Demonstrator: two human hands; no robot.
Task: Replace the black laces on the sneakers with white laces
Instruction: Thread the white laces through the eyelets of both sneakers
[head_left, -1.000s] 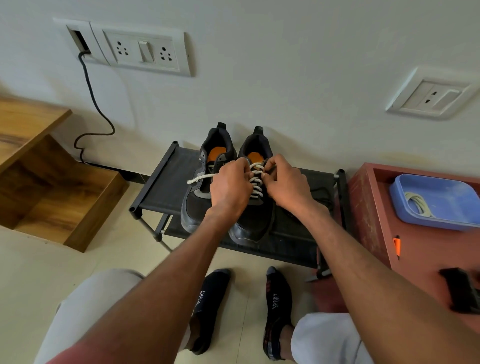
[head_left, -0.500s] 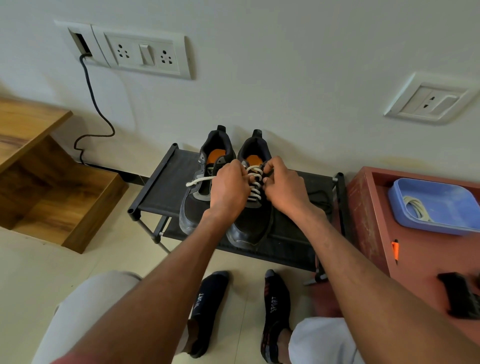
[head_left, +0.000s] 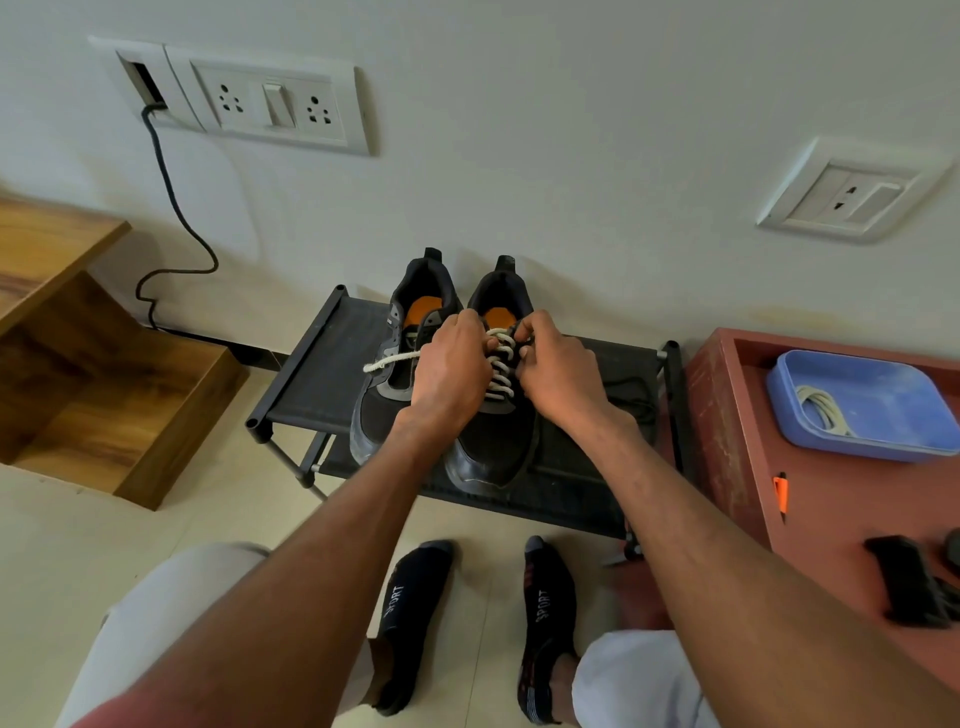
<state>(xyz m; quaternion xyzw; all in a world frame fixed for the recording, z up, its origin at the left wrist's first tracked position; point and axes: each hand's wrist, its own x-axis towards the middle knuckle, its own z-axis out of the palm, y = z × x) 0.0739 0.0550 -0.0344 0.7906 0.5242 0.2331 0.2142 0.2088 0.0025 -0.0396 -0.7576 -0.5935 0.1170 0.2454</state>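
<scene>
— Where do the sneakers sit right now?
— Side by side on a black rack, heels to the wall: left sneaker (head_left: 387, 395) and right sneaker (head_left: 496, 431), both black with orange insoles.
— Lacing?
— A white lace (head_left: 500, 371) criss-crosses the right one; a loose end (head_left: 390, 359) trails across the left sneaker.

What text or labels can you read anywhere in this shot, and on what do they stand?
"SPORT" on the left sock, white letters running along the top of the foot.
"SPORT" on the right sock, same white lettering.
Sneakers, wall sockets and blue tray: no readable marking shows.
Black object on the red table: too blurred to tell.
</scene>
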